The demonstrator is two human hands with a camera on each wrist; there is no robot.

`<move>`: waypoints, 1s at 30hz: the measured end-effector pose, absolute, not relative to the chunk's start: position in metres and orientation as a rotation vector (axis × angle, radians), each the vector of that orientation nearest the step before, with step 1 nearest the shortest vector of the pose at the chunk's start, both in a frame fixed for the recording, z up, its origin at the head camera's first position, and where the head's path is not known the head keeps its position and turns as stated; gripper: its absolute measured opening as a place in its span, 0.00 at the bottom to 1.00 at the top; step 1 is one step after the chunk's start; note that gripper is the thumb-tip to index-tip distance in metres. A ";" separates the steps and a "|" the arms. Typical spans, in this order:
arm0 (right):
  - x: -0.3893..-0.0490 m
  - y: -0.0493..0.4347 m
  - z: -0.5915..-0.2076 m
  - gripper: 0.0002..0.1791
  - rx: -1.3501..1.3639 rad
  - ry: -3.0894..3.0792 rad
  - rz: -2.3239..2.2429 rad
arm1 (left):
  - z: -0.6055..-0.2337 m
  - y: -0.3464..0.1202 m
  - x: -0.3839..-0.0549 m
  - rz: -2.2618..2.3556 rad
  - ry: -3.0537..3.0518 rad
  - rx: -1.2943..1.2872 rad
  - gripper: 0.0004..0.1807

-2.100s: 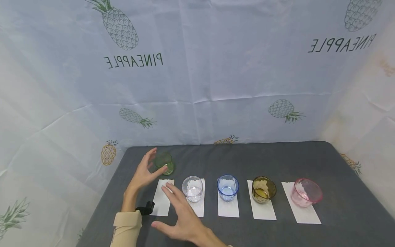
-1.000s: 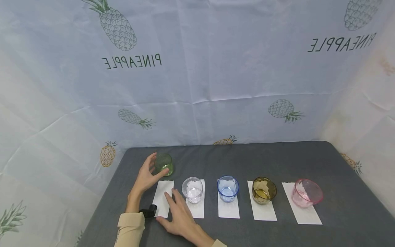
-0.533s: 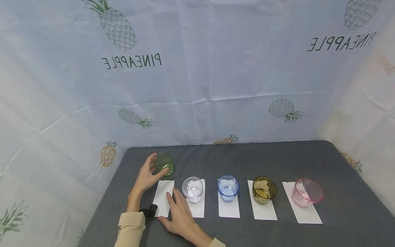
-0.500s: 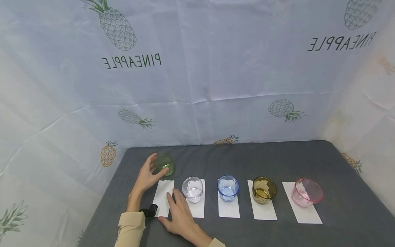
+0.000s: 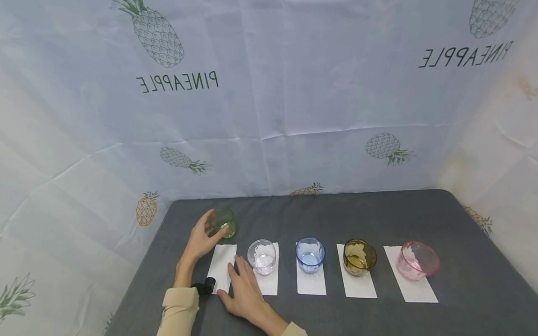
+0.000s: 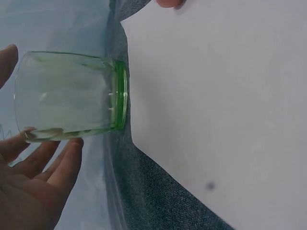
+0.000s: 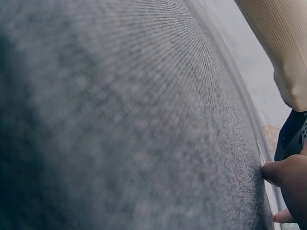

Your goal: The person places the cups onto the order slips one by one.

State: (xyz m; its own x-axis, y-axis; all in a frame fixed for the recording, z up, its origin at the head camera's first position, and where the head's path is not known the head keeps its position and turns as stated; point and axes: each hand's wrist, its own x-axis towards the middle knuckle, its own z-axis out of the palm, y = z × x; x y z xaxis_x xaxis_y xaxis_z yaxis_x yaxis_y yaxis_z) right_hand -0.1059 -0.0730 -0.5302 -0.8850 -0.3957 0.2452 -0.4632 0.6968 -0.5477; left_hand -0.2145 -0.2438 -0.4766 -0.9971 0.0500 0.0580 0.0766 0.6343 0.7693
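At the far left of the table stands an upright green glass [image 5: 227,226]. My left hand [image 5: 198,241] curves around it, fingers along its left side and thumb at its front. In the left wrist view the fingers [image 6: 69,165] meet the side of the green glass [image 6: 72,96], while the thumb [image 6: 6,64] lies by its rim. My right hand [image 5: 248,294] rests low with extended fingers over the right edge of the leftmost white paper [image 5: 222,266]. A right-hand fingertip shows on the paper at the top of the left wrist view.
To the right, a clear glass [image 5: 262,259], a blue glass [image 5: 310,256], an amber glass [image 5: 359,259] and a pink glass [image 5: 416,261] each stand on white paper. A pineapple-print cloth [image 5: 269,93] hangs behind the dark table [image 5: 336,212].
Since about two seconds ago, my left fingers have drawn in around the green glass. My right hand has lowered onto the paper's edge. In the last half second both hands are nearly still.
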 end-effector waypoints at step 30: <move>-0.108 -0.073 -0.529 0.37 0.651 -2.784 1.093 | -0.484 -0.236 -0.218 -1.320 -2.726 -0.051 0.49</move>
State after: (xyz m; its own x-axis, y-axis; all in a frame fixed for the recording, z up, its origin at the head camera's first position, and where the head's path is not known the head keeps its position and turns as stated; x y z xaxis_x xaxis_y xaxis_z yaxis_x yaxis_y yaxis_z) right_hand -0.1082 -0.0735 -0.5289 -0.9065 -0.3575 0.2245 -0.4148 0.6550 -0.6316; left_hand -0.2182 -0.2361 -0.4838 -0.9932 -0.0187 0.1152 0.0788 0.6211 0.7798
